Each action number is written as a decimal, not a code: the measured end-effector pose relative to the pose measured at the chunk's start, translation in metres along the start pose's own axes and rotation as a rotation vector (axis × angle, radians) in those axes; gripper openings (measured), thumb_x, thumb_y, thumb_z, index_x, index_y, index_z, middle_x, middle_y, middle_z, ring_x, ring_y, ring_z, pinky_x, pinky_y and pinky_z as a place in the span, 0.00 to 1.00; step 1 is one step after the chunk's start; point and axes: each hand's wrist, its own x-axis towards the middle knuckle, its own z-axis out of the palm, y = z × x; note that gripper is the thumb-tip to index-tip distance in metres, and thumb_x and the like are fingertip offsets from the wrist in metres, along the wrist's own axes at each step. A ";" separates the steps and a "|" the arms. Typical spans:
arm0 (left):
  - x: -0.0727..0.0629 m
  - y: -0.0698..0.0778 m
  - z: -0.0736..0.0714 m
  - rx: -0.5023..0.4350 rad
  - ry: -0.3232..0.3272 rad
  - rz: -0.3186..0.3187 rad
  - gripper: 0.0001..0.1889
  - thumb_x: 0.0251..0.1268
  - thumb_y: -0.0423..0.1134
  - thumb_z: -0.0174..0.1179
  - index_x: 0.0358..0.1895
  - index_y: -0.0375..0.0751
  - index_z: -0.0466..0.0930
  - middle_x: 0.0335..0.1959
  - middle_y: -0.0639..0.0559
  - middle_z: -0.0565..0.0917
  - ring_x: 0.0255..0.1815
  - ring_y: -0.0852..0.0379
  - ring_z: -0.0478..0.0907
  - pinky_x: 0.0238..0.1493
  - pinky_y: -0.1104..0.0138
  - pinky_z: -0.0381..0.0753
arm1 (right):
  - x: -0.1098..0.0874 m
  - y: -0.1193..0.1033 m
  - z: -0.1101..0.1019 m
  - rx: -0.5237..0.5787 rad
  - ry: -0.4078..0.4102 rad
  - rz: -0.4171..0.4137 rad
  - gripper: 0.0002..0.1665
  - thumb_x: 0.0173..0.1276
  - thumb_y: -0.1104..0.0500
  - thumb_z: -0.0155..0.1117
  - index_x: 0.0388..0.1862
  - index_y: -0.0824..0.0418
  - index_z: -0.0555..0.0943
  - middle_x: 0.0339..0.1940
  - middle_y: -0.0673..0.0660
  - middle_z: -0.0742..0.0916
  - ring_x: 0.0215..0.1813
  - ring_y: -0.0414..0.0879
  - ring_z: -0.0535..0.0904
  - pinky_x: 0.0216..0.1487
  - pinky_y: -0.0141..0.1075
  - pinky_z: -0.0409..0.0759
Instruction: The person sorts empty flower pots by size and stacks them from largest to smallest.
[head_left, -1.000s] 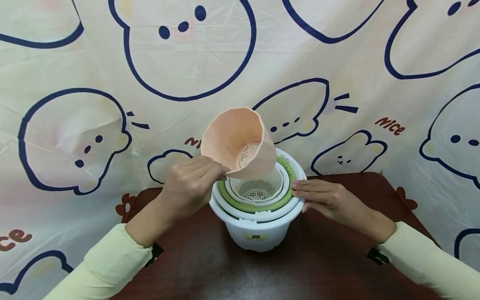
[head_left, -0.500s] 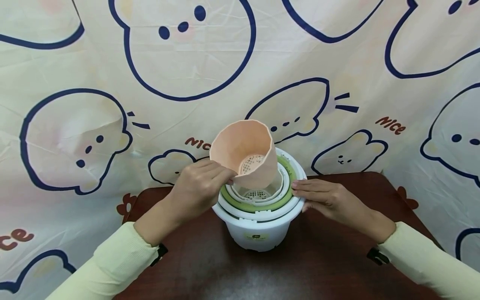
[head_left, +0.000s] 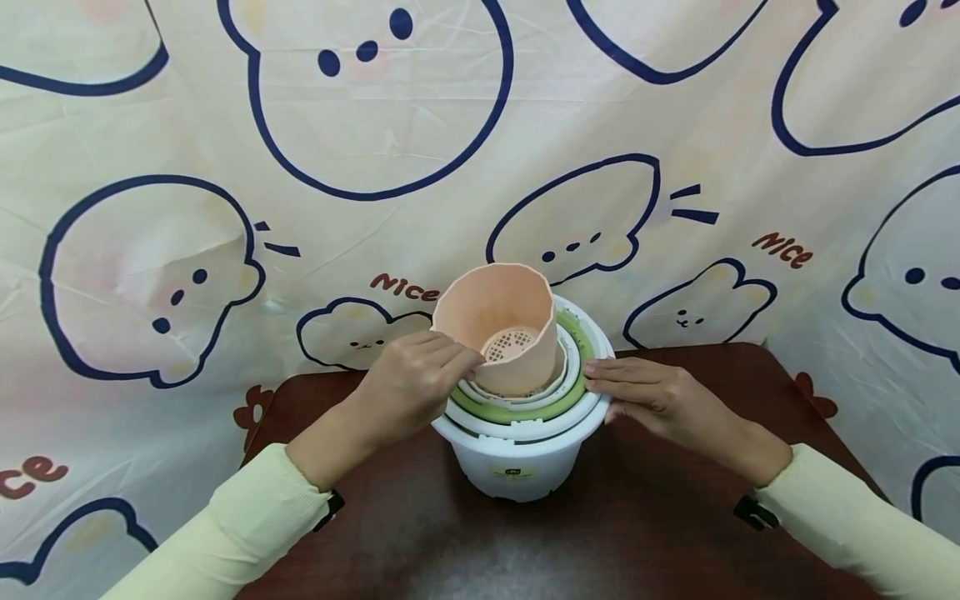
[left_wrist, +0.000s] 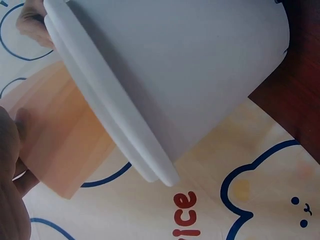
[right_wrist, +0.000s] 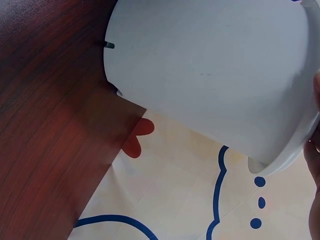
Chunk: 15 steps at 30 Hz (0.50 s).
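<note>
A pink plastic flowerpot (head_left: 491, 302) with a mesh bottom is tilted toward me, its base low inside the mouth of the nested pots. My left hand (head_left: 416, 377) pinches its near left rim. Below it stands a stack of nested flowerpots: a large white flowerpot (head_left: 517, 468) outside, with white rims and a green rim (head_left: 517, 413) within. My right hand (head_left: 667, 402) holds the outer pot's right rim, fingers on top and thumb beneath. In the left wrist view the pink flowerpot (left_wrist: 70, 135) stands out beyond the white rim (left_wrist: 112, 100).
The stack stands on a dark reddish-brown table (head_left: 480, 558). Close behind the table hangs a pale cloth (head_left: 420, 225) printed with blue cartoon outlines. A black band (head_left: 756, 512) sits at the right wrist.
My left hand has lowered the pink flowerpot and moved it right, tipping it more upright, so its base is now down in the stack's opening. The right hand has stayed in place.
</note>
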 end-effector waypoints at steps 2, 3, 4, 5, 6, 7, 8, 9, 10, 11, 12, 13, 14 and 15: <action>0.000 0.001 0.004 0.005 -0.005 0.003 0.04 0.65 0.31 0.68 0.40 0.38 0.88 0.37 0.50 0.92 0.37 0.55 0.90 0.45 0.63 0.90 | 0.000 0.000 0.000 0.001 0.001 0.003 0.31 0.57 0.62 0.78 0.63 0.55 0.85 0.64 0.54 0.86 0.69 0.45 0.80 0.72 0.23 0.69; 0.000 0.001 0.005 0.008 -0.008 0.005 0.04 0.65 0.31 0.68 0.40 0.38 0.88 0.37 0.50 0.92 0.37 0.55 0.90 0.44 0.63 0.90 | 0.000 0.000 0.000 0.000 0.001 0.004 0.32 0.57 0.63 0.79 0.63 0.55 0.85 0.64 0.54 0.86 0.69 0.45 0.80 0.71 0.23 0.69; 0.000 0.002 0.007 0.010 -0.011 0.006 0.03 0.65 0.31 0.68 0.40 0.38 0.88 0.36 0.50 0.92 0.37 0.55 0.89 0.44 0.63 0.90 | 0.000 0.000 0.000 -0.001 0.003 0.003 0.32 0.56 0.63 0.79 0.62 0.55 0.85 0.64 0.54 0.86 0.69 0.45 0.80 0.71 0.23 0.69; 0.000 0.002 0.009 0.010 -0.016 0.006 0.03 0.65 0.31 0.68 0.40 0.38 0.87 0.36 0.50 0.92 0.37 0.56 0.89 0.43 0.64 0.90 | 0.000 0.000 0.001 -0.003 0.006 0.000 0.32 0.56 0.63 0.79 0.62 0.56 0.85 0.64 0.54 0.86 0.69 0.45 0.81 0.71 0.23 0.70; 0.000 0.003 0.010 0.012 -0.019 0.005 0.03 0.64 0.31 0.69 0.40 0.38 0.87 0.36 0.50 0.92 0.36 0.56 0.89 0.43 0.64 0.90 | 0.000 0.000 0.001 -0.007 0.009 -0.004 0.33 0.55 0.64 0.79 0.62 0.56 0.85 0.64 0.54 0.86 0.69 0.46 0.81 0.71 0.23 0.70; 0.000 0.003 0.011 0.014 -0.023 0.005 0.04 0.64 0.30 0.68 0.40 0.38 0.87 0.36 0.50 0.92 0.36 0.55 0.89 0.42 0.64 0.90 | 0.000 0.000 0.001 -0.013 0.012 -0.008 0.33 0.55 0.63 0.79 0.62 0.56 0.85 0.64 0.54 0.87 0.68 0.46 0.81 0.71 0.23 0.70; 0.001 0.003 0.012 0.015 -0.027 0.003 0.04 0.64 0.30 0.68 0.40 0.37 0.87 0.36 0.50 0.92 0.36 0.55 0.89 0.42 0.64 0.90 | -0.001 0.000 0.001 -0.014 0.015 -0.012 0.33 0.55 0.63 0.79 0.62 0.56 0.85 0.64 0.54 0.87 0.68 0.46 0.81 0.71 0.23 0.70; 0.001 0.004 0.013 0.012 -0.030 0.002 0.04 0.64 0.30 0.68 0.41 0.37 0.87 0.36 0.49 0.92 0.36 0.55 0.89 0.43 0.64 0.90 | -0.001 0.000 0.001 -0.011 0.016 -0.012 0.32 0.56 0.63 0.79 0.62 0.56 0.85 0.64 0.54 0.87 0.68 0.46 0.81 0.71 0.23 0.70; 0.001 0.004 0.014 0.010 -0.033 -0.001 0.04 0.64 0.29 0.68 0.41 0.37 0.87 0.36 0.49 0.92 0.36 0.55 0.89 0.43 0.64 0.90 | 0.000 0.000 0.001 -0.012 0.019 -0.016 0.31 0.56 0.62 0.78 0.62 0.56 0.85 0.64 0.54 0.86 0.69 0.46 0.81 0.71 0.23 0.70; 0.001 0.004 0.015 0.007 -0.035 -0.003 0.04 0.64 0.29 0.68 0.41 0.37 0.87 0.36 0.49 0.92 0.36 0.55 0.89 0.43 0.64 0.90 | 0.000 0.001 0.001 -0.015 0.024 -0.026 0.31 0.57 0.61 0.78 0.62 0.56 0.85 0.64 0.54 0.87 0.68 0.46 0.81 0.71 0.23 0.70; 0.001 0.005 0.016 0.006 -0.038 -0.005 0.05 0.64 0.28 0.68 0.41 0.37 0.87 0.36 0.49 0.92 0.36 0.55 0.89 0.43 0.64 0.90 | 0.000 0.001 0.001 -0.017 0.029 -0.035 0.30 0.58 0.61 0.77 0.62 0.56 0.85 0.64 0.54 0.87 0.68 0.46 0.81 0.71 0.24 0.70; 0.001 0.005 0.017 0.004 -0.042 -0.007 0.05 0.63 0.28 0.68 0.41 0.37 0.87 0.36 0.49 0.92 0.36 0.55 0.89 0.43 0.64 0.90 | 0.000 0.001 0.001 -0.014 0.031 -0.038 0.29 0.60 0.60 0.77 0.62 0.56 0.85 0.64 0.54 0.87 0.68 0.45 0.81 0.71 0.23 0.70; 0.001 0.005 0.019 0.002 -0.045 -0.009 0.05 0.63 0.28 0.68 0.41 0.37 0.87 0.36 0.50 0.92 0.36 0.56 0.89 0.43 0.64 0.90 | 0.000 0.001 0.001 -0.009 0.034 -0.042 0.29 0.61 0.59 0.76 0.62 0.56 0.85 0.64 0.55 0.87 0.69 0.45 0.81 0.72 0.23 0.70; 0.001 0.005 0.020 0.000 -0.050 -0.010 0.06 0.63 0.28 0.68 0.41 0.37 0.87 0.36 0.50 0.92 0.36 0.56 0.89 0.43 0.64 0.90 | 0.000 0.001 0.001 -0.009 0.038 -0.050 0.28 0.62 0.59 0.75 0.62 0.56 0.85 0.63 0.55 0.87 0.69 0.45 0.81 0.72 0.23 0.70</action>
